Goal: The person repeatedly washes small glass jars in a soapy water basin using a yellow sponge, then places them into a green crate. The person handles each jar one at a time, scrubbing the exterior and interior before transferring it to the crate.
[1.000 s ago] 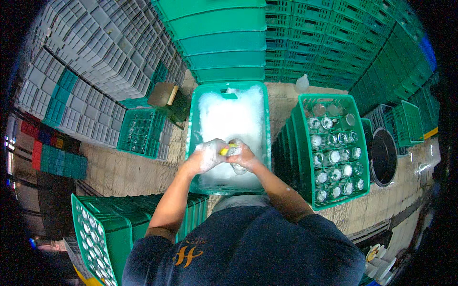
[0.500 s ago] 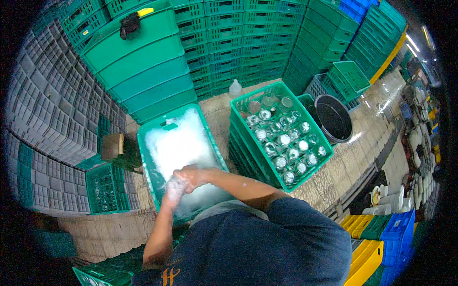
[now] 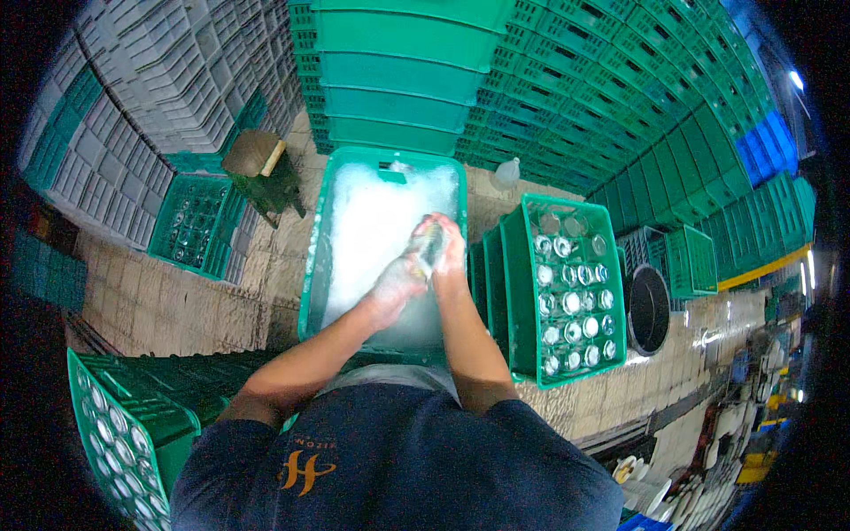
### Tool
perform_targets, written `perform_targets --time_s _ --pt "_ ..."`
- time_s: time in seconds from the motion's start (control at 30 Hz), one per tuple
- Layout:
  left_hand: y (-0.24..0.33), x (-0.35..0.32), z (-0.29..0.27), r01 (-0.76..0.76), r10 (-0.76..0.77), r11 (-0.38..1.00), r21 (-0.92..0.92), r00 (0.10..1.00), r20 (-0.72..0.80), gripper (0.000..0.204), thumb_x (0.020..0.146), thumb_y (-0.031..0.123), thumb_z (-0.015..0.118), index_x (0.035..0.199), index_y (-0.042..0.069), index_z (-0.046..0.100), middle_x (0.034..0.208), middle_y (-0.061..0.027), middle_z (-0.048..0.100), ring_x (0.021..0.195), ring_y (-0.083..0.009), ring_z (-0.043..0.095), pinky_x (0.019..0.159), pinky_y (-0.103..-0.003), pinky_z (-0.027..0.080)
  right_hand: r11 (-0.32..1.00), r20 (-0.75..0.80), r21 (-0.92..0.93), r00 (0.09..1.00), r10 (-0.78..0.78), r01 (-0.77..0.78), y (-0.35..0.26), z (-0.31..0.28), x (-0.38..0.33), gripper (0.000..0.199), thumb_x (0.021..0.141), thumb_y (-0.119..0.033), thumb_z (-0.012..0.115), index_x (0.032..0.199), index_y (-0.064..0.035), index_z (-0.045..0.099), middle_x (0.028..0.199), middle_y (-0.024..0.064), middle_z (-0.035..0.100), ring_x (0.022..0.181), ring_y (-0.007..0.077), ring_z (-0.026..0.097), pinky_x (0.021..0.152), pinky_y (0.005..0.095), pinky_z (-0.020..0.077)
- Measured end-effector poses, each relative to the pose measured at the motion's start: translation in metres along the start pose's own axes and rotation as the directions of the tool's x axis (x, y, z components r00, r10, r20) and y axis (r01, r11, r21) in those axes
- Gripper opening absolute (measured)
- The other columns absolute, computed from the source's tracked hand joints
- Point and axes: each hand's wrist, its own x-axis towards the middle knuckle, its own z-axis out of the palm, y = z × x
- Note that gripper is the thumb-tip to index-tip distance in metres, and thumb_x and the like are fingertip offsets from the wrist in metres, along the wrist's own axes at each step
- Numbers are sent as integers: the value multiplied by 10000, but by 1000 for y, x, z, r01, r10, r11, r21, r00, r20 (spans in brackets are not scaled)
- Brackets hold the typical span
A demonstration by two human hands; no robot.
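Observation:
A green tub (image 3: 312, 265) full of white foamy water stands in front of me. Both my hands are over its right half. My left hand (image 3: 396, 285), covered in foam, grips the lower end of a glass bottle (image 3: 428, 244). My right hand (image 3: 450, 250) wraps around the bottle's upper part. The bottle is mostly hidden by my fingers and the suds.
A green crate (image 3: 522, 292) holding several glass bottles stands right of the tub, another (image 3: 106, 425) at the lower left, a third (image 3: 190, 226) at the left. A black round bucket (image 3: 651, 310) sits further right. Stacked green (image 3: 460, 80) and grey crates (image 3: 150, 88) wall the back.
The view has swung back so the tub sits centred. Both hands have moved toward the tub's right side, still holding the bottle in the foam.

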Motion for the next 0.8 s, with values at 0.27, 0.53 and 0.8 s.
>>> perform_targets --time_s 0.27,0.53,0.8 --pt "46 -18 -30 19 5 964 -267 996 87 559 782 -8 557 1334 24 472 1184 -160 609 1133 -313 602 1017 -571 419 941 -127 -334 986 -110 62 9 30 -3 231 852 -154 729 994 -2 628 803 111 655 685 253 656 641 395 566" --pt "48 -20 -31 -27 53 950 -311 996 74 520 813 65 566 1331 40 519 1335 -159 562 1190 -307 569 1049 -651 354 952 -221 -305 973 -63 -7 17 41 -6 244 830 -150 735 991 11 647 832 141 666 689 270 650 628 398 557" --pt "68 -11 -30 115 -86 953 -281 990 113 443 831 146 581 1263 56 543 1311 -131 588 1178 -297 564 979 -549 428 963 -214 -253 976 41 -96 9 33 10 291 827 -144 735 1045 26 646 862 163 663 736 309 656 664 429 580"
